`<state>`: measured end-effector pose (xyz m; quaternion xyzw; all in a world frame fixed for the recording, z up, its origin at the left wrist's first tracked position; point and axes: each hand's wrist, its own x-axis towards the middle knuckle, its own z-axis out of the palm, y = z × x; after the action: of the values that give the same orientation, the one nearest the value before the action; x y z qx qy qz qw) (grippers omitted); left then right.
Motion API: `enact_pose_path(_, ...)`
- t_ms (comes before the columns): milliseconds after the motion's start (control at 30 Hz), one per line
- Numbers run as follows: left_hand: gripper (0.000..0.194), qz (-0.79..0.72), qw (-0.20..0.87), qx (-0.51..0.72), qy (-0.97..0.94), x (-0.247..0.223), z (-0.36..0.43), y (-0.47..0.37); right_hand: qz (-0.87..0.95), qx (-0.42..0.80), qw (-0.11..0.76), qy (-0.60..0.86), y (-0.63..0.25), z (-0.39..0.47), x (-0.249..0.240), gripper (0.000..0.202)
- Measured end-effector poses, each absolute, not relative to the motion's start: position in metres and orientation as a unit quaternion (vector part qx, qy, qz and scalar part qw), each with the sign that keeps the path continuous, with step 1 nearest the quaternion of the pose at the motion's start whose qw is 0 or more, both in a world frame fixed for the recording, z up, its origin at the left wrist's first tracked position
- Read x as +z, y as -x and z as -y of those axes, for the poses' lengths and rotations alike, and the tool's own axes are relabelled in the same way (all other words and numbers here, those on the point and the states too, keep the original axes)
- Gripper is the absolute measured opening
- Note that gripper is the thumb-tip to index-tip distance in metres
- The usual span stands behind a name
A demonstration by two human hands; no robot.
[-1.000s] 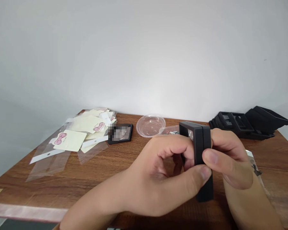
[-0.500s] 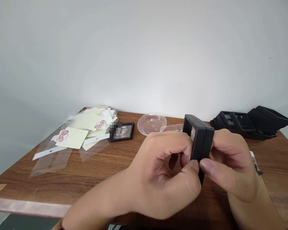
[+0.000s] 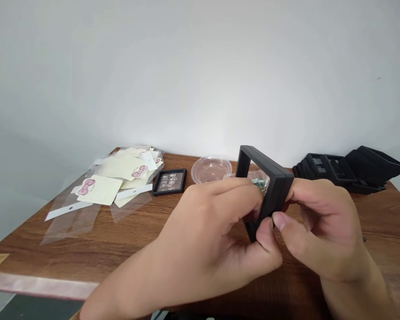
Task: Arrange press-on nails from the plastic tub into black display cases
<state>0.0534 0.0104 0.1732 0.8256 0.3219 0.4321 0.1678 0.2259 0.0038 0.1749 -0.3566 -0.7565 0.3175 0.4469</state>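
Both hands grip a black square display frame (image 3: 274, 189), tilted up on edge above the table, with a clear film window. My left hand (image 3: 220, 231) is closed on its near side, the fingers curled against the window and the thumb at the lower edge. My right hand (image 3: 323, 226) pinches the other side, its thumb tip meeting the left thumb at the frame's seam. Through the window, small greenish bits (image 3: 260, 183) show; whether they lie inside the frame or behind it, I cannot tell. The right fingertips are hidden behind the frame.
On the wooden table (image 3: 133, 238) a pile of cream cards with pink bows (image 3: 103, 191) and clear bags lies at left. Beside it are another black frame (image 3: 169, 181) with small clear pieces and a clear round dish (image 3: 211, 170). Several black frames (image 3: 340, 171) stack at right.
The held frame has turned so that its window faces me more, and it has tipped slightly left. Both hands stay on it.
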Motion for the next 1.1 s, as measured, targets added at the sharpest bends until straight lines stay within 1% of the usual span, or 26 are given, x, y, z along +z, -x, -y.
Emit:
enact_pose_path(167,0.019,-0.335,0.117,0.399,-0.845,0.172,-0.010,-0.052,0.770,0.268,0.445,0.371,-0.226,-0.003,0.177,0.015)
enact_pose_path(333,0.018,-0.326,0.110,0.382,-0.858,0.169,-0.013,-0.052,0.755,0.230,0.446,0.422,-0.223,0.001,0.177,0.011)
enact_pose_path(533,0.023,-0.291,0.165,0.382,-0.862,0.167,-0.013,-0.055,0.732,0.214,0.437,0.476,-0.223,0.012,0.181,0.012)
enact_pose_path(667,0.019,-0.275,0.200,0.381,-0.859,0.166,-0.014,-0.058,0.725,0.201,0.424,0.504,-0.226,0.018,0.182,0.010)
enact_pose_path(767,0.017,-0.272,0.216,0.380,-0.857,0.165,-0.016,-0.060,0.727,0.198,0.414,0.511,-0.227,0.020,0.182,0.009)
enact_pose_path(900,0.022,-0.274,0.240,0.391,-0.845,0.164,-0.018,-0.063,0.727,0.211,0.395,0.520,-0.228,0.019,0.186,0.011)
enact_pose_path(1100,0.020,-0.273,0.279,0.398,-0.830,0.163,-0.019,-0.065,0.721,0.223,0.405,0.516,-0.228,0.016,0.189,0.010)
